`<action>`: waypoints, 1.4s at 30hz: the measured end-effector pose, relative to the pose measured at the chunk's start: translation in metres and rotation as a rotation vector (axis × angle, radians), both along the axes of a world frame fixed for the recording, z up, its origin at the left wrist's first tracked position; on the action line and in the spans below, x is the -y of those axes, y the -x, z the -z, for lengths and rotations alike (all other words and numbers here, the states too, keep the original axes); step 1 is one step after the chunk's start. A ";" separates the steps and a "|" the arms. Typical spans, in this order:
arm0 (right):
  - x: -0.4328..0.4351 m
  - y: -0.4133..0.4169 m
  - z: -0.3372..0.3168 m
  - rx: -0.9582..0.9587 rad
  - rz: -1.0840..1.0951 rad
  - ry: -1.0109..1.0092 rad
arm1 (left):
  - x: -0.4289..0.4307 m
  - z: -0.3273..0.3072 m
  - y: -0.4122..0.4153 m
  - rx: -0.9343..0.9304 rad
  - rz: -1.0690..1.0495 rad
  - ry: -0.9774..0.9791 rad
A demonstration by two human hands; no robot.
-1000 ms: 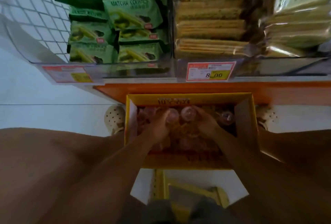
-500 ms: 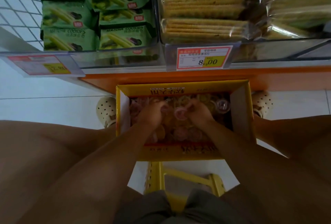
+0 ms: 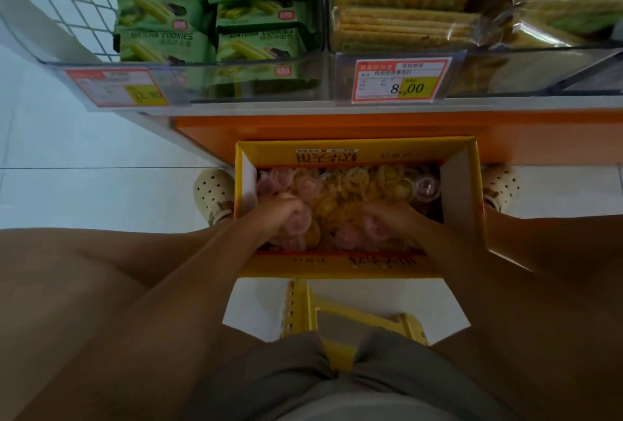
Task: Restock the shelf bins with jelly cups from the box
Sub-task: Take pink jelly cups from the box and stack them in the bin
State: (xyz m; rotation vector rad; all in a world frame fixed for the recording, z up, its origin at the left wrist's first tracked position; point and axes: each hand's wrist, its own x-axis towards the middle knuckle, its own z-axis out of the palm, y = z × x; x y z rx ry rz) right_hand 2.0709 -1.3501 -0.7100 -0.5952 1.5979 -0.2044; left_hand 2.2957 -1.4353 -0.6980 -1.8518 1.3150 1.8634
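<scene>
Jelly cups [image 3: 367, 184]: loose heap in one open yellow box [image 3: 463, 181], too many to count. It's a pink and yellow mix, with pink mostly on the left and near side and yellow in the middle and far side. The box sits on the floor [image 3: 101, 194] right under the orange shelf base, between two cream perforated clogs [image 3: 213, 192].

Two hands, both inside the box at its near wall:
- left hand [image 3: 281, 220]: fingers curled tight, gripping pink cups. One pink cup shows at the fingertips.
- right hand [image 3: 392, 220]: fingers curled down over pink cups in the heap, grasping them. Exact count in either hand can't be told, too blurred.

The rest of the heap lies just beyond and between the hands. One clear-pink cup sits apart at the far right corner.

Shelf bins [image 3: 256, 97] above the box are clear plastic, with no jelly cups visible in them. The left bin has at least six green matcha cookie packs [image 3: 161, 41]. The next bin has stacked cracker packs [image 3: 404, 26], with more wrapped packs further right. Two price tags [image 3: 401, 82] are on the bin fronts; the right one reads 8.00.

One yellow stool [image 3: 337, 316] is on the near side of the box, under the person.
</scene>
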 end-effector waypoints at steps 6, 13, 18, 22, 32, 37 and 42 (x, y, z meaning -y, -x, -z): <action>-0.014 -0.014 0.031 -0.304 -0.428 0.052 | -0.002 0.003 -0.005 0.141 0.315 0.208; -0.010 -0.032 0.038 -0.421 -0.559 0.107 | -0.006 0.021 -0.011 0.304 0.809 0.292; -0.007 -0.038 0.036 -0.499 -0.561 0.134 | -0.009 0.026 -0.006 0.343 0.832 0.314; -0.008 -0.027 0.035 -0.416 -0.492 0.094 | -0.009 0.025 -0.008 0.315 0.848 0.345; -0.014 -0.008 0.016 -0.015 0.046 0.061 | -0.020 0.031 -0.005 0.427 0.877 0.364; -0.018 0.002 0.002 0.287 0.200 -0.064 | -0.006 0.025 -0.006 0.304 0.881 0.298; -0.014 0.004 -0.002 0.324 0.292 -0.048 | 0.004 0.008 -0.009 0.069 0.562 0.135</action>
